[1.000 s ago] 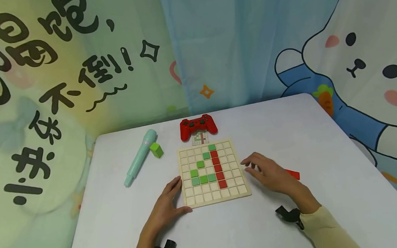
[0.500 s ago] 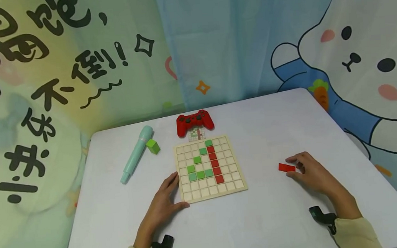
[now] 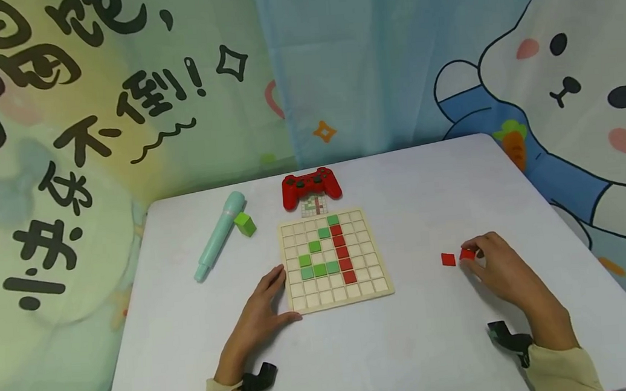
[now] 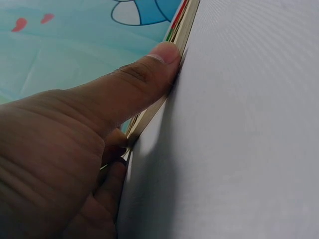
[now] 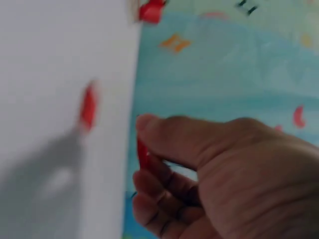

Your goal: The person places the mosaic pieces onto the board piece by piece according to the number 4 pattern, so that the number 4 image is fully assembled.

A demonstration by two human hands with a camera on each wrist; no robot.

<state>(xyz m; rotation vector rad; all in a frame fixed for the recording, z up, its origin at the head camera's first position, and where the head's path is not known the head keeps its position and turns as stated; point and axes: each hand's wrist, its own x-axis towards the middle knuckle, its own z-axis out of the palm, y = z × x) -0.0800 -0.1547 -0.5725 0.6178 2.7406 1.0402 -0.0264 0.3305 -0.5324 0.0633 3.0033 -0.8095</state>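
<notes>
A square pale wooden grid board [image 3: 326, 302] bears several green tiles [image 3: 320, 269] in a triangular outline and a column of red tiles [image 3: 342, 252]. My left hand [image 3: 261, 311] rests at its near left corner, fingers along the left side and thumb touching the front edge. In the left wrist view the thumb [image 4: 149, 74] lies against that edge. To the right of the board, my right hand [image 3: 501, 273] pinches a red square tile [image 5: 142, 155] between thumb and fingers. Another red tile [image 3: 448, 260] lies on the table just left of it.
Behind the board a red game controller [image 3: 311, 185] overlaps a small printed pattern card [image 3: 313, 205]. A mint-green microphone-shaped stick [image 3: 220, 237] and a green cube [image 3: 245, 224] lie at the back left. A patterned curtain [image 3: 331, 67] hangs behind the white table [image 3: 411, 346].
My right hand has moved from the board's right edge out to the red tiles, and one is now pinched and apart from the other. The left hand has stayed at the board's corner.
</notes>
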